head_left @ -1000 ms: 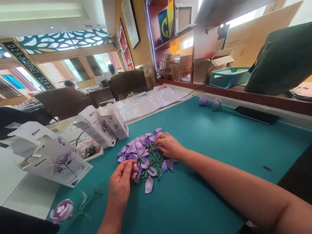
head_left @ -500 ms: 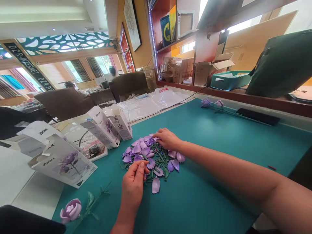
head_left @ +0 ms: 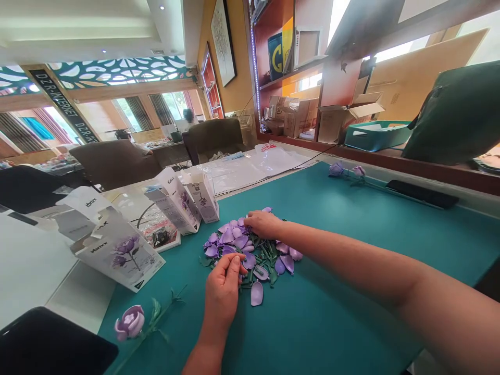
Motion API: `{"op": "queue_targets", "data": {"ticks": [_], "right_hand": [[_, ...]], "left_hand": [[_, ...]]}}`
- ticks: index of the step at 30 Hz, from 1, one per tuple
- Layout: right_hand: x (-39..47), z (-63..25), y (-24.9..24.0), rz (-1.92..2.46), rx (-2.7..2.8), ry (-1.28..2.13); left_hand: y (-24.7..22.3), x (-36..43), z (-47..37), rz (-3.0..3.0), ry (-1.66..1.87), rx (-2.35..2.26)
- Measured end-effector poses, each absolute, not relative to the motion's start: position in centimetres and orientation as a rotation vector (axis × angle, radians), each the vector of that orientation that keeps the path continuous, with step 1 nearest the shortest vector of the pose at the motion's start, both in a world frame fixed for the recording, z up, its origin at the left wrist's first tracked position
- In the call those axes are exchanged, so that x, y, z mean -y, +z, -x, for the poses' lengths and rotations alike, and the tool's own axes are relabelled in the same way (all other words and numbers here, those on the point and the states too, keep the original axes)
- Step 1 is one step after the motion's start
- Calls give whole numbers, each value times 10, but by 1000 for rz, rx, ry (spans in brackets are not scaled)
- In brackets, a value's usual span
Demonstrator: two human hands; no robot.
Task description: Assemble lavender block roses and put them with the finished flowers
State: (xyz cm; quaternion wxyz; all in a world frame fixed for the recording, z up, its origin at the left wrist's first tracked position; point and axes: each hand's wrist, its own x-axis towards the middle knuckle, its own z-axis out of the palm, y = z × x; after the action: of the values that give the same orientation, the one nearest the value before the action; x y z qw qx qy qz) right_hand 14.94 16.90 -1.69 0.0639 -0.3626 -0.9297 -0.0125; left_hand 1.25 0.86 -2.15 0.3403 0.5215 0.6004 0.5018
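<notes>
A heap of purple plastic flower petals and green stem pieces lies on the green table mat. My left hand is closed in a pinch at the near left side of the heap, with a small green piece showing at the fingertips. Over the far side of the heap, my right hand reaches down with bent fingers among the petals; what its fingertips hold is hidden. One loose pale petal lies in front of the heap.
An assembled purple flower with a green stem lies at the near left. Printed white boxes stand behind it. Two more flowers and a long black object lie at the back right. A dark rounded object fills the lower left corner.
The whole view has shifted slightly, with things appearing further right. My right hand has moved a little over the far petals; my left hand keeps its pinch.
</notes>
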Motion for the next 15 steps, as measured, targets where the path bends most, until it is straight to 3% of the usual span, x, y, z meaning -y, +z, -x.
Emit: {"op": "queue_targets", "data": {"ticks": [15], "right_hand": [[-156, -159, -2, 1116, 2459, 390]], "left_hand": [[-18, -9, -11, -1205, 1375, -1490]]}}
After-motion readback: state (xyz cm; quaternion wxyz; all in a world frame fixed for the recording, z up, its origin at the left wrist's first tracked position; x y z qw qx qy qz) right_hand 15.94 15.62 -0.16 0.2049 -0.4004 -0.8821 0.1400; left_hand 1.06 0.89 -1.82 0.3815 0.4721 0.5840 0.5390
